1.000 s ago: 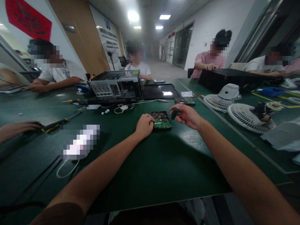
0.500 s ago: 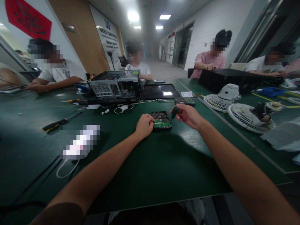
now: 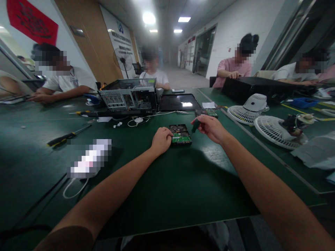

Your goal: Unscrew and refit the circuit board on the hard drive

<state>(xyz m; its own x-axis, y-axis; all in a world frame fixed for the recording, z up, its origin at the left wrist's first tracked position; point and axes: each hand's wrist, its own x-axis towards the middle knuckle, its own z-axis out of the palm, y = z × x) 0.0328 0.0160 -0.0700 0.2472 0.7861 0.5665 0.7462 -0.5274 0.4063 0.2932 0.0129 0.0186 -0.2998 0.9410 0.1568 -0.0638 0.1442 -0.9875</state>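
Observation:
A hard drive (image 3: pixel 180 134) with a green circuit board lies on the green table in front of me. My left hand (image 3: pixel 161 140) rests against its left edge, fingers curled round the side. In my right hand (image 3: pixel 208 128) is a dark green screwdriver (image 3: pixel 195 125), gripped by its handle and tilted. The tip points down at the drive's right edge; whether it touches a screw there is too small to tell.
An opened computer case (image 3: pixel 128 97) and a dark flat panel (image 3: pixel 179 101) stand behind the drive. A second circuit board (image 3: pixel 211 112) lies beyond my right hand. At left is a yellow-black screwdriver (image 3: pixel 61 138); at right, fan parts (image 3: pixel 274 129). Several people sit around the table.
The fingers of my right hand have shifted on the screwdriver handle, the index finger now stretched further left, and the handle sits slightly to the right. My left hand and the hard drive stay put.

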